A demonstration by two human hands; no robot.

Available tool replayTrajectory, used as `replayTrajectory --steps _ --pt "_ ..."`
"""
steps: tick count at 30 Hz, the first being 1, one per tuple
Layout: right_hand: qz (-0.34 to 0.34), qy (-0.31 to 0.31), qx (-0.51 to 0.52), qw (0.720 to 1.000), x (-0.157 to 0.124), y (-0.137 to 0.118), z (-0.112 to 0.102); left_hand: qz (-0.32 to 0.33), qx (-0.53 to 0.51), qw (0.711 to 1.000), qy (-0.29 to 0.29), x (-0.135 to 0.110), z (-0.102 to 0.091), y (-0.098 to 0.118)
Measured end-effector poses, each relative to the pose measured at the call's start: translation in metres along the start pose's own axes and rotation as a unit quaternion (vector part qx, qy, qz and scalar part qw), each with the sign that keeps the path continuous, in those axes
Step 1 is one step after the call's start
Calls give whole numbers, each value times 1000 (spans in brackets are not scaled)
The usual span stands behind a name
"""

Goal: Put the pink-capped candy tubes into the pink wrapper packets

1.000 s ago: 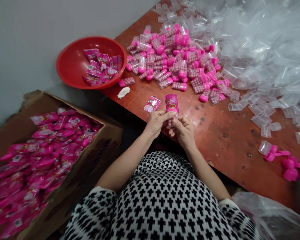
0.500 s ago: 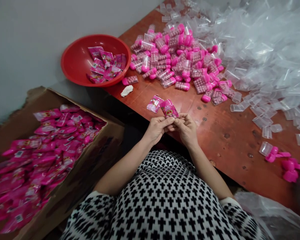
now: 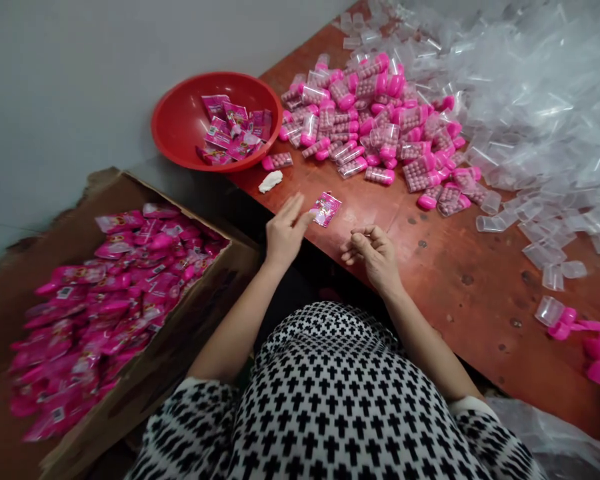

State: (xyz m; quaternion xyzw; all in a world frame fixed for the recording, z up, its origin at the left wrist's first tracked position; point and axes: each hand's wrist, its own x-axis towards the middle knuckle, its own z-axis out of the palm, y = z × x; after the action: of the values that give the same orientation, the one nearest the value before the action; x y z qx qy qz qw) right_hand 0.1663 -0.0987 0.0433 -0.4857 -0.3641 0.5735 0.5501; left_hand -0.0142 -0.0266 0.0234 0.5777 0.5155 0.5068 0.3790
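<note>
Red bowl [image 3: 177,117] of pink packets [image 3: 219,132], box [image 3: 205,307] of pink bags [image 3: 115,307] — left hand [image 3: 283,237] spread by sachet [image 3: 329,209], right hand [image 3: 379,259] curled

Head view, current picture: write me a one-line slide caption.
Left hand near a pink packet, right hand at the edge of the table, red bowl and pink-capped tubes beyond.

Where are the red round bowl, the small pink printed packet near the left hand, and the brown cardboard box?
Red round bowl [image 3: 179,123], head view: bare inner wall.
Small pink printed packet [image 3: 329,209], head view: middle of its upper face.
Brown cardboard box [image 3: 186,325], head view: outer side wall.
</note>
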Motion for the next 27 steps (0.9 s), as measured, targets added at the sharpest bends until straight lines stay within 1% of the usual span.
replayTrajectory --steps 2,3,4,6,9,12,14,16,17,18,19,21,22,24,26,27 --pt "8 -8 -17 1000 -1 0 0 48 148 986 -58 10 19 -13" --pt "12 -11 -27 1000 -1 -1 0 63 195 976 -69 13 26 -18" --pt "15 -13 -36 999 -1 -2 -1 73 226 969 -72 16 32 -21" --pt "19 -15 -54 998 0 -3 -5 88 254 961 -64 17 37 -25" --pt "13 -16 -76 997 8 -2 -8 104 255 960 -41 16 37 -30" --pt "-18 16 -83 996 23 3 -5 126 233 964 -19 9 37 -30" --pt "-36 42 -59 997 35 7 0 147 205 968 -7 2 39 -25" --pt "-39 43 -24 998 46 9 3 159 169 973 -9 -7 42 -14" --pt "-41 39 -11 998 50 8 4 154 146 977 -17 -11 43 -7" --pt "-46 35 -5 998 53 7 3 136 117 983 -25 -15 43 0" --pt "-53 31 -6 998 55 6 1 102 81 991 -32 -18 42 6" --pt "-62 9 -26 998 54 0 -6 -5 -11 999 -52 -21 41 15" --pt "-60 -9 -46 997 52 -3 -10 -68 -62 993 -73 -22 40 18" --pt "-50 -49 -99 993 46 -9 -18 -174 -148 964 -136 -21 40 21" --pt "-37 -75 -166 983 40 -15 -26 -234 -193 933 -192 -21 43 22" --pt "-33 -84 -202 975 38 -17 -29 -252 -204 924 -203 -21 46 24"
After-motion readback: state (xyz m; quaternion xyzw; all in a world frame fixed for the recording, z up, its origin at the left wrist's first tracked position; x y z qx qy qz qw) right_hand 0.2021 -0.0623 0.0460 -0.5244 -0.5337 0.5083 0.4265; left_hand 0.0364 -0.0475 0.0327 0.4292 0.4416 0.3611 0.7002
